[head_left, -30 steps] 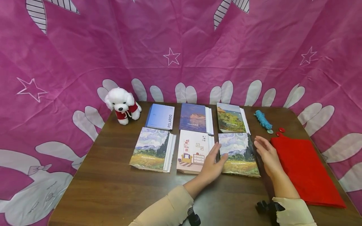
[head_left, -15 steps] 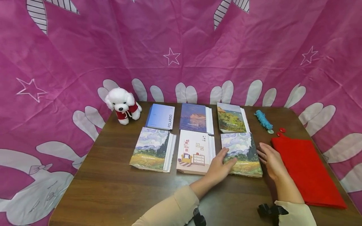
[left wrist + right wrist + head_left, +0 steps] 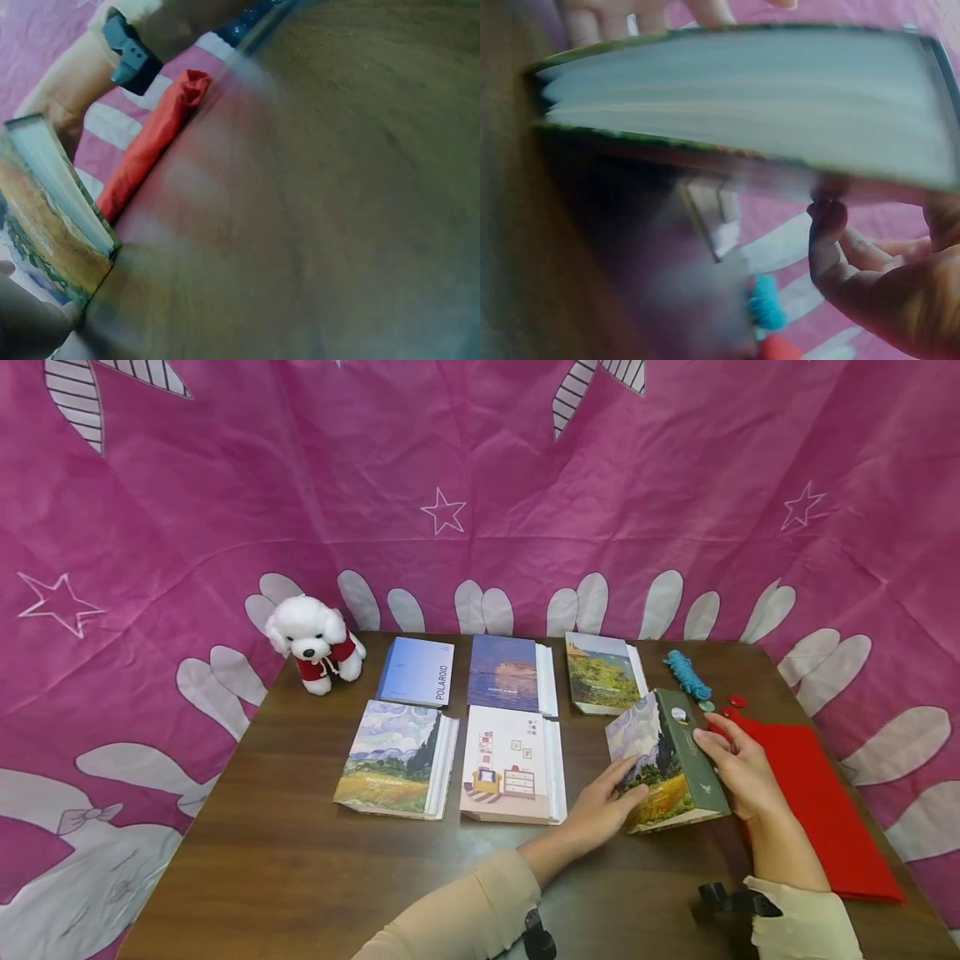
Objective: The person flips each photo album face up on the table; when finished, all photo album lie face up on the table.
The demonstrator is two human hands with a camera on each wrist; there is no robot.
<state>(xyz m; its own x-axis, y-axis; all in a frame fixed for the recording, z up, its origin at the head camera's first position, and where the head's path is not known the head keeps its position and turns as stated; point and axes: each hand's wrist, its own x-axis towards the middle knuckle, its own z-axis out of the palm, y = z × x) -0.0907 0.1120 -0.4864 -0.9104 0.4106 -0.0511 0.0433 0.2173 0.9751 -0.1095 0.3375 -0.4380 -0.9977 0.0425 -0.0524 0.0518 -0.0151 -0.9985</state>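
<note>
A photo album with a painted landscape cover stands tilted, its green spine raised on the right. My left hand holds it at the lower left, thumb against the front cover. The right hand grips the spine side near the top, with fingers at the back cover in the right wrist view. White page edges show between the covers there. In the left wrist view the album leans at the far left, its lower corner right at the tabletop.
Two more albums, a landscape one and a white room-picture one, lie left. Behind are a blue album, a sea-cliff one and a garden one. Around them: white toy dog, blue cord, red cloth.
The landscape album lay flat between my hands. It slid slightly right, then its spine side came up as both hands took hold. The head view has turned a little.
</note>
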